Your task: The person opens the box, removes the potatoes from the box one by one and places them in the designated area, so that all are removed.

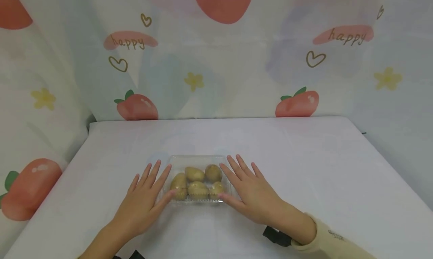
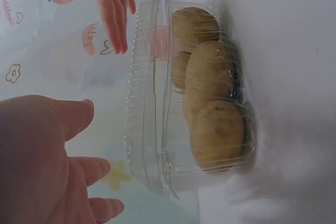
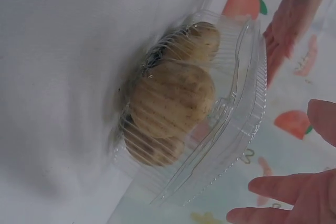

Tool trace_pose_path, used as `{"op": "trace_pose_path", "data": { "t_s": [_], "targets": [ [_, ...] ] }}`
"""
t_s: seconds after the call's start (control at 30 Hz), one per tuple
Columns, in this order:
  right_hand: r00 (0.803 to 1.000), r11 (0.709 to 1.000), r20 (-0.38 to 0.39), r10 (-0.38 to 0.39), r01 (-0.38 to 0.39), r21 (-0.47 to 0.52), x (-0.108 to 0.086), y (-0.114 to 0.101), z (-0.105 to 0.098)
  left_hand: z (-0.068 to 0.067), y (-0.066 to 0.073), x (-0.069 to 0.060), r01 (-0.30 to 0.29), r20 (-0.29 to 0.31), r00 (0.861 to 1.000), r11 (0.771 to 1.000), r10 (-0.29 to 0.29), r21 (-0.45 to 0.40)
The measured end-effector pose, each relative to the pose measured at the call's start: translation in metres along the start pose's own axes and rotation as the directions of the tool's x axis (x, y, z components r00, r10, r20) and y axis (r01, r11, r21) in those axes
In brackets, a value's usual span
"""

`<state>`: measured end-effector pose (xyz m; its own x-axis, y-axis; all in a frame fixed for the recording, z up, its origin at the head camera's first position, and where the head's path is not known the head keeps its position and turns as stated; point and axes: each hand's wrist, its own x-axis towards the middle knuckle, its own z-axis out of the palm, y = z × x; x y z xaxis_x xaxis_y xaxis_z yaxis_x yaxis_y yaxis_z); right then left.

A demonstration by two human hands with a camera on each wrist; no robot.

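From my end I had the clear plastic box (image 1: 197, 161) on the worktop (image 1: 304, 165), midway between the 2 hands and near the person's side. The potatoes (image 1: 197, 190), at least 5 by my count, lay inside it in 2 loose rows. I judged that its ribbed walls were what kept such round things from rolling. The lid (image 2: 143, 129) sat over them; I could not tell whether its rim was snapped down.

The left hand (image 1: 143, 202) was at the box's left side and the right hand (image 1: 255, 199) at its right. Each had its fingers (image 1: 230, 173) straight and spread wide, holding nothing. The head view made some fingertips overlap the box's edges, but both wrist views showed me a gap: the hands hung higher than the lid, apart from it. Framing the box like that, I thought, left its middle uncovered for the head camera.

Between fingers and potatoes stood the lid and the walls, see-through but solid. A black band (image 1: 277, 236) showed at the right wrist, just below a pale sleeve (image 1: 333, 239). Behind the worktop hung a backdrop cloth (image 1: 233, 63) printed with peaches, yellow flowers and the word "happy".
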<state>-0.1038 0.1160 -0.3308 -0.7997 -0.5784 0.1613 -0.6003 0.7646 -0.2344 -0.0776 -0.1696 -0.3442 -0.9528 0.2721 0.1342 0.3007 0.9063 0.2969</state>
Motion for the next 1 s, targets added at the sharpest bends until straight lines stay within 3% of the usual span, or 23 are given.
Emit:
{"op": "trace_pose_path", "data": {
  "t_s": [0.43,0.5,0.7,1.0],
  "targets": [
    [0.994,0.992,-0.012,-0.109,0.109,0.061,0.019,-0.016,0.013,0.018,-0.017,-0.008,0.003,-0.085,0.996,0.978,-0.021,-0.210],
    [0.990,0.987,-0.013,-0.143,0.144,0.067,0.023,-0.017,0.016,0.022,-0.019,-0.008,0.006,-0.097,0.995,0.954,-0.036,-0.298],
    [0.954,0.955,-0.104,-0.282,0.289,0.065,0.035,-0.018,0.025,0.034,-0.021,-0.006,-0.040,-0.179,0.982,0.842,-0.067,-0.538],
    [0.936,0.941,-0.135,-0.325,0.334,0.051,0.046,-0.026,0.034,0.042,-0.023,-0.006,-0.039,-0.195,0.974,0.764,-0.115,-0.644]
  ]
}}
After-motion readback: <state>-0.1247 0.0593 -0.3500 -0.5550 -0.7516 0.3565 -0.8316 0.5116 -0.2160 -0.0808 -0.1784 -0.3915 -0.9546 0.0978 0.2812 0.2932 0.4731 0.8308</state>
